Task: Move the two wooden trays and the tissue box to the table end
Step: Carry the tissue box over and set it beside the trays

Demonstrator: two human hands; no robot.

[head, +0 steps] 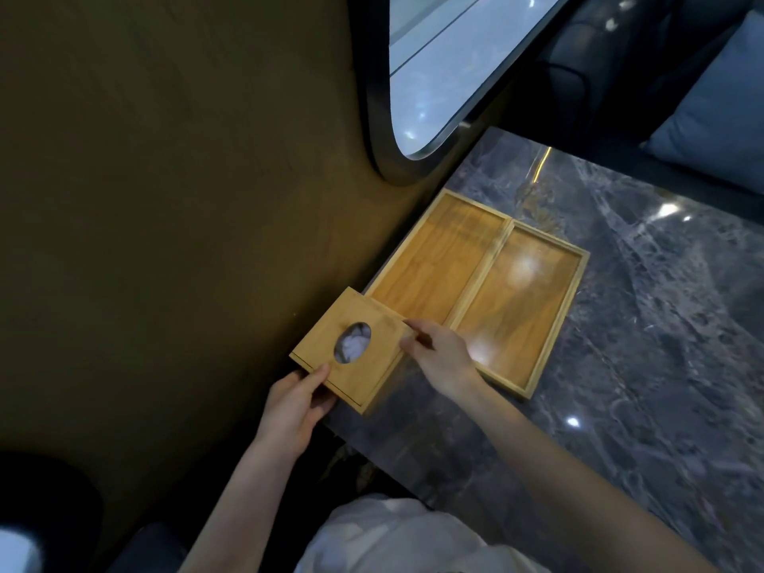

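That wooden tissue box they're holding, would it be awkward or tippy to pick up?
Probably not. The tissue box looks like rigid wood, so it shouldn't flex. It is squat and flat-sided, so unlikely to roll or tip. The left hand and right hand grip opposite sides, suggesting smooth faces.

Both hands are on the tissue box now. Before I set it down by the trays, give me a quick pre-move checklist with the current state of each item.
1. Left hand gripping the near corner of the tissue box: ok.
2. Right hand gripping its right edge: ok.
3. Box level: not ok, tilted and overlapping the left tray.
4. Both trays side by side against the wall, right tray touching the left: ok.
5. Trays empty: ok.
6. Bare table in front of the trays for the box: ok.
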